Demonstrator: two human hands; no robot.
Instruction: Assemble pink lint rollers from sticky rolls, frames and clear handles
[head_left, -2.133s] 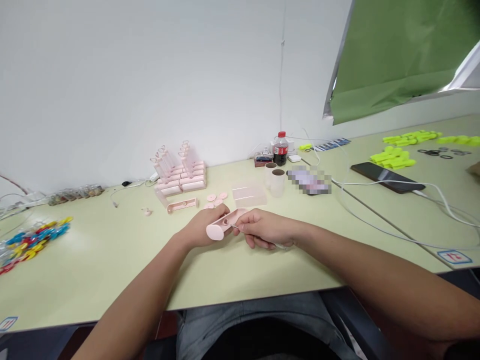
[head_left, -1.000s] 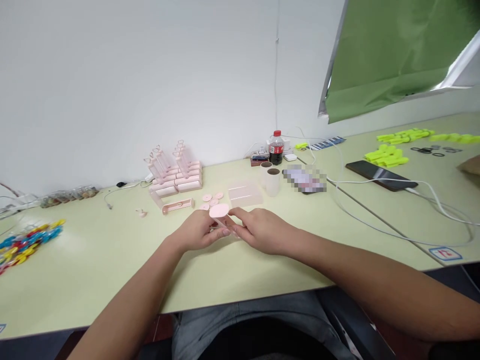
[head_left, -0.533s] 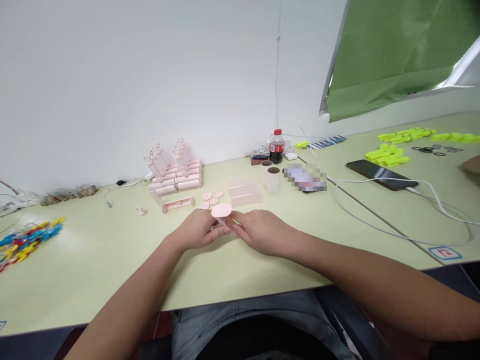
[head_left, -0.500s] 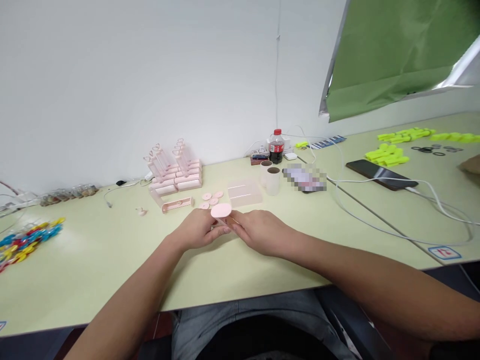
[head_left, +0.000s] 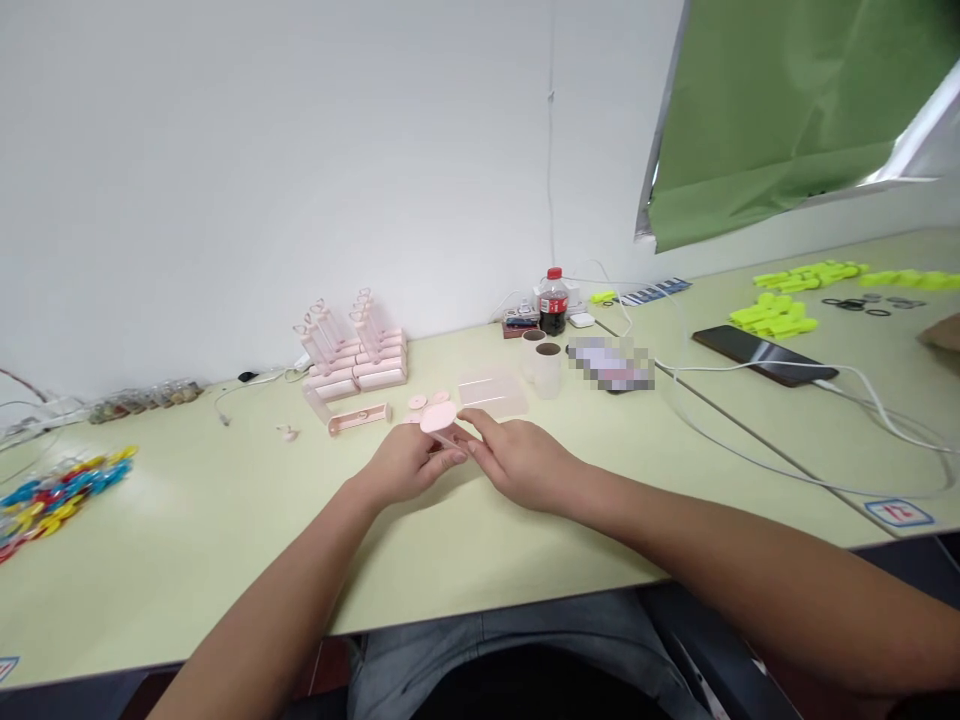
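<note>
A pink plastic casing with a flat oval end [head_left: 439, 418] is held upright over the table, seen nearly end-on. My left hand [head_left: 409, 462] wraps its left side, with the thumb across the near face. At its right side is my right hand [head_left: 517, 462], closed on the casing, its index finger lifted near the oval end and its thumb lower down. Its other fingertips are partly hidden. Just behind lie several pink discs [head_left: 439, 398] and a translucent tray [head_left: 491, 392]. An open pink trough-shaped part [head_left: 360, 417] rests to the left.
Several pink casings [head_left: 381, 375] with upright clear parts are grouped by the wall. Two translucent cylinders [head_left: 547, 372], a cola bottle [head_left: 553, 302] and a pixelated item [head_left: 611, 364] stand or lie right of centre. A phone [head_left: 763, 355] with a white cable is farther right; colourful pieces [head_left: 67, 495] lie left.
My right index finger has lifted and spread away from the thumb along the casing. The casing has tilted slightly, and the camera view has shifted a little.
</note>
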